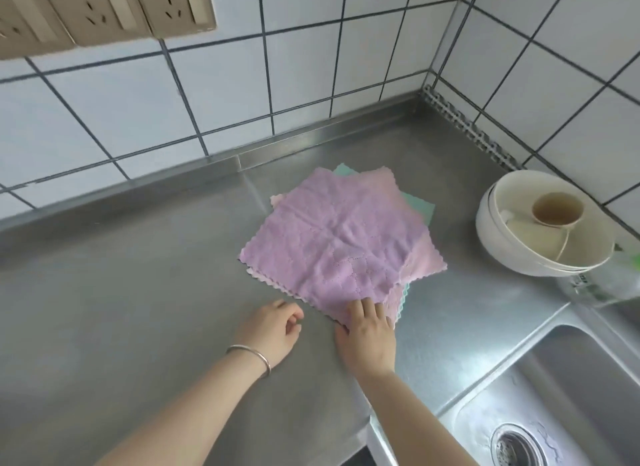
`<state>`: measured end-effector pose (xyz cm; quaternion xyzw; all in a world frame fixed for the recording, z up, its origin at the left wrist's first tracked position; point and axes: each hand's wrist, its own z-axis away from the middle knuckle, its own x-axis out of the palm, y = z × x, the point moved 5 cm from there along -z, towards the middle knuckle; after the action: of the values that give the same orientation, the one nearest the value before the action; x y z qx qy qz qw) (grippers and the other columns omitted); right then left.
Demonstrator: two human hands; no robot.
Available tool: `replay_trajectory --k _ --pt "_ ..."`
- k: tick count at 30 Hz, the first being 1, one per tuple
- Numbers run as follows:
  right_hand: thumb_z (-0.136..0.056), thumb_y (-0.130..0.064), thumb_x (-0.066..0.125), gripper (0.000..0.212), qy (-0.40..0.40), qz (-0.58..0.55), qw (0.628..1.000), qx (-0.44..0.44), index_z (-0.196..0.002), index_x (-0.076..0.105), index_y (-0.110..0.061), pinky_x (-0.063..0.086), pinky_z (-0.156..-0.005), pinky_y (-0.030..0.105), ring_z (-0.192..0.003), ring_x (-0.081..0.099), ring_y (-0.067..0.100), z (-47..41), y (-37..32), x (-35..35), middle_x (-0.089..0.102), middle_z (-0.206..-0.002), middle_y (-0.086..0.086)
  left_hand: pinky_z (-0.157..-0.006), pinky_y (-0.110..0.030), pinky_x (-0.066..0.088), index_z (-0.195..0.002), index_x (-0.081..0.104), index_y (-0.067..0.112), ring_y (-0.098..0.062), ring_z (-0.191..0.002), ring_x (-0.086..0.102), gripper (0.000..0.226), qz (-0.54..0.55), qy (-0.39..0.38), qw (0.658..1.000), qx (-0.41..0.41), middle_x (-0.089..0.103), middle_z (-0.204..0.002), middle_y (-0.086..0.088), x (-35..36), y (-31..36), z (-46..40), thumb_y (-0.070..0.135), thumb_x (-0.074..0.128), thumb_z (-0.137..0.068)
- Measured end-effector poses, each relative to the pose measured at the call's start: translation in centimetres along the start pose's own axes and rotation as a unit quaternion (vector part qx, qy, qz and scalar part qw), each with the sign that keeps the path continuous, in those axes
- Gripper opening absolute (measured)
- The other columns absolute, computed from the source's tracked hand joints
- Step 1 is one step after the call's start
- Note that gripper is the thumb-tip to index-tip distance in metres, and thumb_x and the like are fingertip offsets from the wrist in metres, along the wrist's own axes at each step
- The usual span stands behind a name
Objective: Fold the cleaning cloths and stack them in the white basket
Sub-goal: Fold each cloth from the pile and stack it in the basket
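A pile of unfolded cleaning cloths lies on the steel counter point(138, 292). The purple cloth point(332, 240) is on top, a pink cloth point(426, 257) shows beneath it, and a teal cloth point(519, 205) peeks out at the far and right edges. My right hand point(369, 330) lies on the near corner of the purple cloth, thumb at the cloth's edge; whether it pinches the corner I cannot tell. My left hand point(273, 330), with a silver bracelet on the wrist, hovers just left of that corner with loosely curled fingers, holding nothing. No white basket is in view.
Stacked white bowls point(502, 243) with a cup inside stand at the right by the tiled wall. A steel sink point(554, 396) with a drain lies at the lower right. A clear plastic item point(609, 278) sits behind the sink. Wall sockets point(104, 11) are at the upper left.
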<state>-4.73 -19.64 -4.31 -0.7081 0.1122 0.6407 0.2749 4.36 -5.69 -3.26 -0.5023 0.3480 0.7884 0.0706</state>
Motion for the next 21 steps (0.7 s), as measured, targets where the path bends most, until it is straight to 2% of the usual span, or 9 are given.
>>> replay_trajectory --k 5,8,10,11,13,15,16,18,21 --pt "-0.071 -0.022 0.044 0.019 0.001 0.011 0.999 -0.034 -0.060 0.057 -0.013 0.040 -0.046 0.030 -0.054 0.051 0.025 -0.9 0.8 0.6 0.051 -0.061 0.002 -0.077 -0.029 0.049 -0.099 0.065 0.021 -0.017 -0.090 0.062 0.018 -0.002 0.015 0.999 0.033 0.063 -0.101 0.005 0.1 2.0 -1.9 0.016 0.057 -0.084" --pt "-0.071 -0.019 0.050 0.017 -0.003 0.000 0.998 -0.055 -0.056 0.057 -0.016 0.038 -0.044 0.028 -0.052 0.052 0.023 -1.4 1.4 0.7 0.051 -0.060 0.000 -0.061 -0.028 0.052 -0.088 0.068 0.021 -0.023 -0.078 0.064 0.022 -0.043 0.049 0.994 0.093 0.064 -0.085 0.002 0.2 3.3 -3.0 0.012 0.071 -0.069" --pt "-0.070 -0.020 0.061 0.012 -0.007 -0.018 0.997 -0.074 -0.059 0.058 -0.017 0.040 -0.046 0.027 -0.055 0.052 0.021 -1.5 1.8 0.8 0.052 -0.062 -0.003 -0.053 -0.025 0.052 -0.085 0.069 0.027 -0.020 -0.072 0.062 0.033 -0.087 0.065 0.985 0.136 0.063 -0.081 0.008 0.6 4.2 -3.8 0.021 0.081 -0.055" --pt "-0.071 -0.021 0.062 0.010 -0.004 -0.035 0.996 -0.085 -0.062 0.058 -0.018 0.041 -0.048 0.027 -0.058 0.052 0.020 -1.6 1.9 0.6 0.053 -0.064 -0.004 -0.054 -0.024 0.051 -0.085 0.069 0.032 -0.016 -0.076 0.060 0.035 -0.112 0.069 0.979 0.153 0.064 -0.083 0.012 0.8 4.8 -4.1 0.031 0.082 -0.052" --pt "-0.079 -0.018 0.053 0.010 0.028 -0.084 0.990 -0.108 -0.070 0.055 -0.017 0.039 -0.056 0.027 -0.064 0.048 0.019 -1.7 2.0 -0.5 0.053 -0.068 -0.004 -0.063 -0.023 0.049 -0.084 0.067 0.038 -0.006 -0.089 0.051 0.029 -0.142 0.085 0.968 0.189 0.064 -0.088 0.022 0.7 6.0 -4.4 0.044 0.072 -0.056" --pt "-0.085 -0.017 0.044 0.013 0.074 -0.121 0.980 -0.138 -0.074 0.052 -0.015 0.032 -0.061 0.027 -0.066 0.047 0.020 -2.2 1.5 -2.5 0.053 -0.068 -0.003 -0.074 -0.021 0.043 -0.081 0.065 0.036 -0.003 -0.091 0.052 0.019 -0.130 0.100 0.964 0.212 0.066 -0.085 0.022 0.4 7.0 -4.5 0.039 0.058 -0.064" --pt "-0.086 -0.016 0.044 0.012 0.097 -0.127 0.975 -0.154 -0.076 0.051 -0.016 0.031 -0.061 0.028 -0.066 0.046 0.020 -2.6 1.2 -3.8 0.054 -0.068 -0.003 -0.074 -0.021 0.039 -0.078 0.064 0.033 -0.005 -0.086 0.058 0.015 -0.106 0.106 0.965 0.214 0.067 -0.079 0.019 0.0 7.2 -4.6 0.033 0.052 -0.068" --pt "-0.086 -0.015 0.047 0.010 0.126 -0.130 0.966 -0.185 -0.077 0.052 -0.017 0.032 -0.059 0.028 -0.066 0.042 0.017 -3.7 0.2 -6.4 0.056 -0.068 -0.005 -0.068 -0.026 0.043 -0.073 0.062 0.028 -0.013 -0.068 0.066 0.010 -0.064 0.127 0.968 0.205 0.068 -0.068 0.011 -1.3 7.4 -4.7 0.026 0.052 -0.072" --pt "-0.084 -0.015 0.048 0.013 0.120 -0.143 0.958 -0.217 -0.075 0.056 -0.012 0.038 -0.049 0.027 -0.055 0.046 0.018 -5.2 -1.4 -10.4 0.057 -0.063 -0.004 -0.049 -0.017 0.043 -0.068 0.066 0.025 -0.016 -0.048 0.062 0.008 -0.078 0.145 0.969 0.187 0.065 -0.054 0.006 -4.4 7.0 -4.6 0.023 0.060 -0.065"
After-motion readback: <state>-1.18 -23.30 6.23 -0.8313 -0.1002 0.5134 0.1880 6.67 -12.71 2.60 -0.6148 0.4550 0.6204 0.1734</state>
